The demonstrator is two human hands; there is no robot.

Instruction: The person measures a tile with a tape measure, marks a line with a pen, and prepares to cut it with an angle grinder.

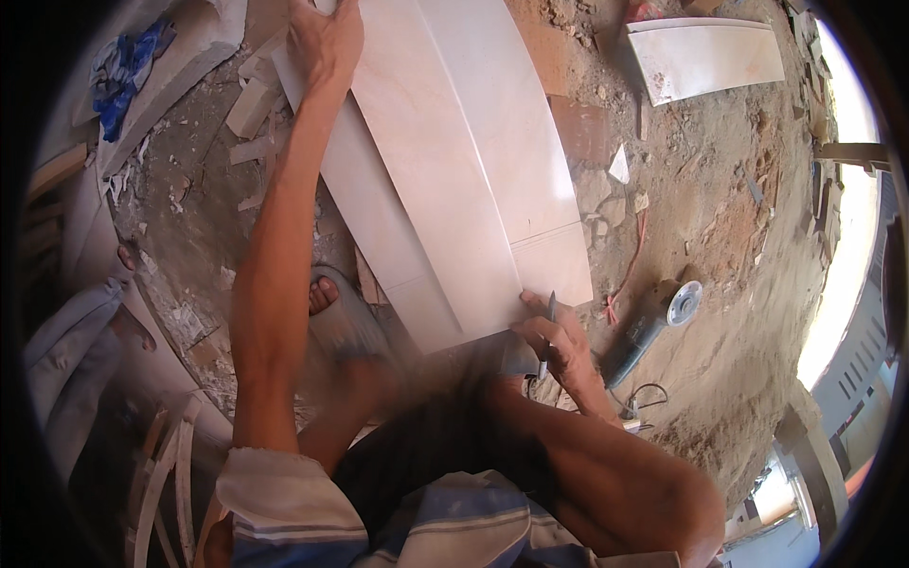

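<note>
Left hand [327,38]: at far left edge of overlapping beige tiles [431,161] lying centre, seemingly bracing; closure unclear | Right hand [563,355]: grasping pen [551,309], fingertip at near edge, likely steadying | Angle grinder [644,331]: right, on dirt ground [729,322], presumably out of the way

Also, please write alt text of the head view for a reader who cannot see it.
A person's right hand holds a pen at the near end of pale, overlapping tiles, while the left hand is at their far left edge. A grinder lies on the dirt to the right.
</note>
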